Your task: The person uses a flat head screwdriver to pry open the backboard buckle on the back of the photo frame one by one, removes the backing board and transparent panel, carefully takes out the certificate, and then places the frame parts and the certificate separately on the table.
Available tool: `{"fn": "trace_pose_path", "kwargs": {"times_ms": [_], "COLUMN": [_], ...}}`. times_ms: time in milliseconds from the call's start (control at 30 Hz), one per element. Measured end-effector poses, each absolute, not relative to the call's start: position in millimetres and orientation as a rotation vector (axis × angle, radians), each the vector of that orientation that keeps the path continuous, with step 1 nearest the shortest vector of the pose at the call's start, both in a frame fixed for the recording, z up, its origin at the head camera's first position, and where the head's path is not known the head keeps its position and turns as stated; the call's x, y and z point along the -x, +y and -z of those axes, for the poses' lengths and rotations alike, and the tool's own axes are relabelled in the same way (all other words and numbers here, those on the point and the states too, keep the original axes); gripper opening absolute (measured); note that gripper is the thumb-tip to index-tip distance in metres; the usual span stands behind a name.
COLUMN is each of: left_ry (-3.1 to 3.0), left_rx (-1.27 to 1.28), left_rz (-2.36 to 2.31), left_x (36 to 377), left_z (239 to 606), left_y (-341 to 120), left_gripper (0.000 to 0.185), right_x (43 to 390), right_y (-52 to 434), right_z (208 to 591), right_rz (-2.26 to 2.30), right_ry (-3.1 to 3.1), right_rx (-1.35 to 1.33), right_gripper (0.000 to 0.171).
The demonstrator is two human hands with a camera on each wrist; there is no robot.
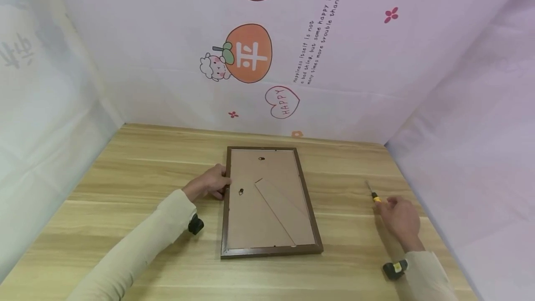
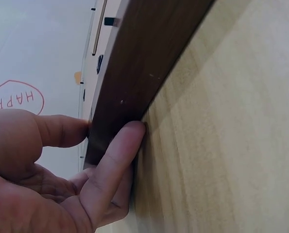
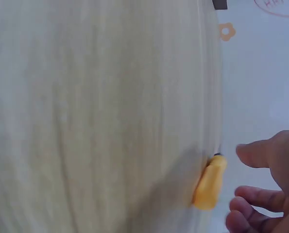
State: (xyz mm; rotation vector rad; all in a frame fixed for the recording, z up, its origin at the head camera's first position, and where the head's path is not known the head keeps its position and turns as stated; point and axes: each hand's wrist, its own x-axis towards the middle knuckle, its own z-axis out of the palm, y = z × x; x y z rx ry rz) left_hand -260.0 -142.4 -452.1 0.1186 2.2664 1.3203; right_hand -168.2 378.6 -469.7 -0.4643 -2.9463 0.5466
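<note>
- Head view: a brown picture frame (image 1: pixel 267 199) lies face down on the wooden table (image 1: pixel 125 175), its backing board up, with the fold-out stand flat against the board.
- The left hand (image 1: pixel 211 182) is at the frame's left edge, about midway along that side. Left wrist view shows the thumb (image 2: pixel 61 131) and a finger (image 2: pixel 115 160) pinching the dark outer edge of the frame (image 2: pixel 144 63); the remaining fingers curl under the palm.
- The left forearm, in a pale sleeve, stretches across the table toward the frame from its left.
- A screwdriver (image 1: pixel 373 193) with a yellow handle lies on the table well to the right of the frame.
- The right hand (image 1: pixel 400 219) is just beside the screwdriver's handle (image 3: pixel 210 182). Right wrist view shows loosely spread fingers near the handle, gripping nothing.
</note>
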Motion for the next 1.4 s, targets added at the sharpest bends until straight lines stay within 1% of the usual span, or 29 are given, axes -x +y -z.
{"fn": "trace_pose_path", "kwargs": {"times_ms": [67, 167, 300, 433, 567, 600, 667, 733, 767, 833, 900, 967, 1067, 1100, 1167, 1300, 1400], "left_ry": [2.269, 2.287, 2.381, 2.460, 2.487, 2.494, 2.526, 2.561, 2.579, 2.613, 2.629, 2.650, 2.710, 2.728, 2.761, 2.778, 2.778], "left_rx": [-0.115, -0.105, -0.094, -0.060, -0.023, -0.010, -0.003, -0.007, -0.008, -0.022, -0.018, -0.021, -0.050, -0.064, -0.102, -0.177, -0.202], "left_rz": [-1.301, -1.258, -1.173, -1.123, -1.115, -1.110, -1.080, -1.047, -1.032, -1.024, -1.042, -1.050, -1.010, -0.997, -0.978, -0.973, -0.966], "left_x": [262, 267, 274, 284, 293, 295, 299, 304, 307, 313, 319, 324, 329, 330, 331, 331, 332], "left_z": [452, 452, 450, 448, 446, 444, 443, 442, 442, 442, 442, 441, 441, 441, 440, 440, 440], "left_y": [-143, -143, -145, -147, -148, -148, -149, -148, -147, -145, -142, -138, -134, -133, -131, -129, -128], "left_gripper": [0.017, 0.020, 0.038, 0.047, 0.048, 0.045, 0.033, 0.030, 0.030, 0.041, 0.034, 0.036, 0.022, 0.020, 0.025, 0.042, 0.045], "right_x": [167, 163, 161, 162, 165, 166, 167, 167, 166, 164, 160, 156, 151, 150, 148, 147, 147], "right_y": [375, 365, 343, 321, 300, 294, 283, 270, 264, 252, 240, 230, 218, 215, 211, 207, 207], "right_z": [467, 463, 460, 460, 463, 465, 469, 473, 474, 476, 476, 474, 473, 473, 473, 474, 474], "right_rz": [-0.551, -0.580, -0.650, -0.739, -0.856, -0.879, -0.932, -0.978, -1.000, -1.063, -1.136, -1.204, -1.277, -1.291, -1.303, -1.304, -1.311], "right_ry": [-2.897, -2.814, -2.703, -2.694, -2.781, -2.794, -2.820, -2.837, -2.847, -2.880, -2.903, -2.908, -2.906, -2.907, -2.915, -2.927, -2.927], "right_rx": [0.484, 0.437, 0.254, 0.155, 0.122, 0.109, 0.078, 0.049, 0.039, 0.037, 0.046, 0.059, 0.057, 0.060, 0.056, 0.073, 0.101], "right_gripper": [0.059, 0.054, 0.041, 0.036, 0.040, 0.040, 0.038, 0.036, 0.034, 0.032, 0.032, 0.030, 0.031, 0.033, 0.036, 0.041, 0.042]}}
